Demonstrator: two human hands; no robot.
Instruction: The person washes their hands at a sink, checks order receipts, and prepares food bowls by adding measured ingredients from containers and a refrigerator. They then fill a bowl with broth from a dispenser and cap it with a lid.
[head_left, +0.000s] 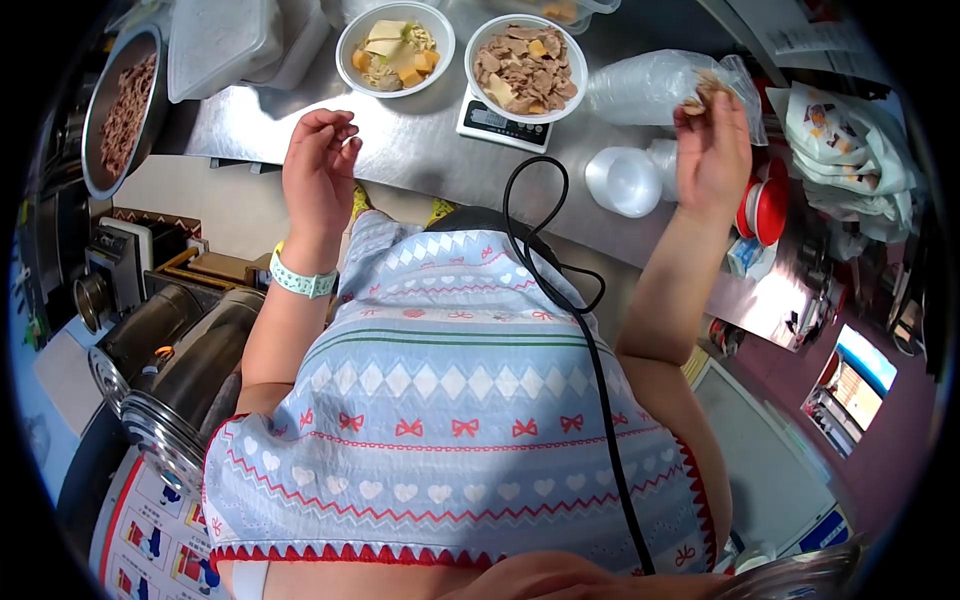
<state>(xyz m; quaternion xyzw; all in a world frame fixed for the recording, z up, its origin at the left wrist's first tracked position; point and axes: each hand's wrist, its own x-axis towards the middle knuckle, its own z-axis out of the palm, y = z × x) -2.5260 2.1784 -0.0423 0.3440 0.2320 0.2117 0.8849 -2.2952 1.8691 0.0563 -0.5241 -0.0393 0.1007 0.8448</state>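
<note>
My right hand (714, 150) is raised over the right side of the metal counter, its fingers closed on a few brown meat slices (708, 92). My left hand (318, 172) hovers at the counter's front edge, fingers loosely curled and apart, holding nothing that I can see. Between the hands, a white bowl (578, 92) heaped with meat slices (522, 72) and some yellow-orange chunks sits on a digital kitchen scale (505, 124). To its left stands another white bowl (345, 48) with pale slices, orange chunks and a bit of green.
A metal basin (93, 165) of brown meat stands at the far left, near stacked plastic containers (222, 45). Clear plastic bowls (625, 182) and a sleeve of clear plastic (640, 88) lie right of the scale. A black cable (598, 375) hangs down over my apron.
</note>
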